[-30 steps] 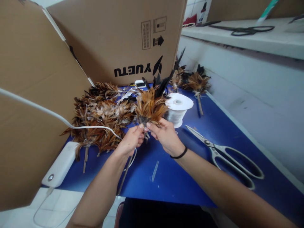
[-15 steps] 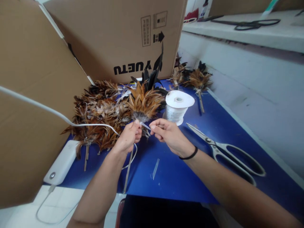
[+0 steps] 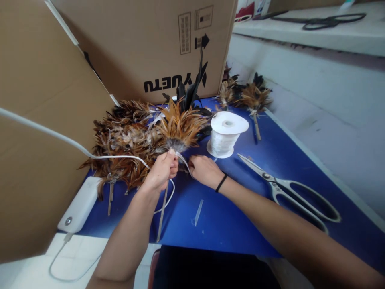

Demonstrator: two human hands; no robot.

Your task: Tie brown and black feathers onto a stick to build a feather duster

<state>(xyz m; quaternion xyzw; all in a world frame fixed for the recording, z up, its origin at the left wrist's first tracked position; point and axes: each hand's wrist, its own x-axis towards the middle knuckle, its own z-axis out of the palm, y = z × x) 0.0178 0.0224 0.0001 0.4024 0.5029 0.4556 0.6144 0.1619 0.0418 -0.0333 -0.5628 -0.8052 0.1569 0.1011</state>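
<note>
My left hand (image 3: 163,170) is closed round the neck of a feather duster (image 3: 181,125), just under its brown and black feathers. The duster's thin stick (image 3: 162,214) slants down below the fist towards the table edge. From the left fingertips a narrow white ribbon (image 3: 183,159) runs in a slack curve to my right hand (image 3: 205,170). The right fingers are curled shut on the ribbon, their tips turned away from view. Beyond the right hand stands a white spool (image 3: 223,145) wound with white material.
Large scissors (image 3: 278,185) lie at right on the blue table (image 3: 240,224). A heap of feathers (image 3: 129,136) fills the left side, beside a white power bank (image 3: 80,204) and cable. A clear strip (image 3: 199,212) lies in front. Cardboard boxes (image 3: 120,44) stand behind.
My right hand has turned knuckles-up and dropped slightly. The ribbon between the hands now bows instead of running straight. The left hand keeps its hold on the duster.
</note>
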